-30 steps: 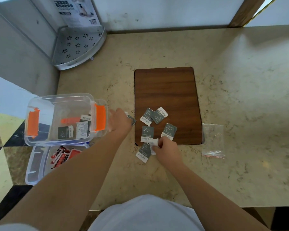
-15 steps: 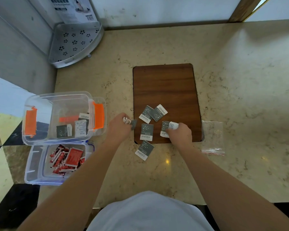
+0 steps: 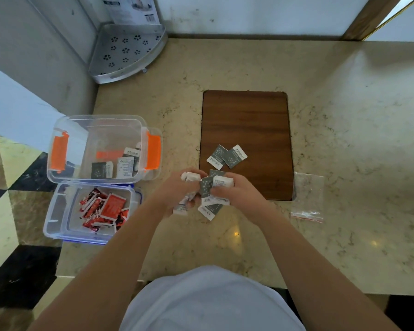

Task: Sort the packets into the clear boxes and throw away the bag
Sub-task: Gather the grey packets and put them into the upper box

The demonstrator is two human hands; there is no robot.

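Both grips, left hand and right hand, clutch grey packets (empty bag lies right of board)

1 head-worn wide-angle camera looks steeply down and forward from above the bench's near edge, close over it, facing the far wall; the near edge and far-left corner both fit in view.

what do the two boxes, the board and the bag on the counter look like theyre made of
Box with orange latches and blue-rimmed box: clear, glossy, rigid plastic by the look; the contents show through the walls.
Board: dark brown with a wood grain and matte finish; solid wood or a laminate, I cannot tell which.
Bag: thin, clear, crinkled plastic film with a red strip at one end, probably a zip seal.
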